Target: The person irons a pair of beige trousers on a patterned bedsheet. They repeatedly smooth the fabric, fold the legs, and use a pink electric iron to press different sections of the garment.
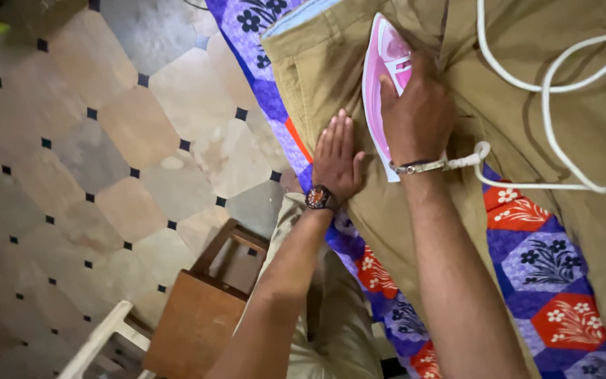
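Clearly the ironing is best done as shown: the left hand (pixel 336 156), fingers pressed together and palm flat, pins the trousers (pixel 527 126) just beside the iron (pixel 381 77) so the cloth lies taut. The right hand (pixel 419 112) is wrapped shut round the iron's handle; I judge slow, even strokes away from the flat hand would suit, with the white cord (pixel 548 105) kept off the hot sole. The trousers are khaki, lying across the purple patterned cover (pixel 548 260) near its left edge, waistband toward the far end. A wooden stool (pixel 201 309) stands on the tiled floor (pixel 106 161).
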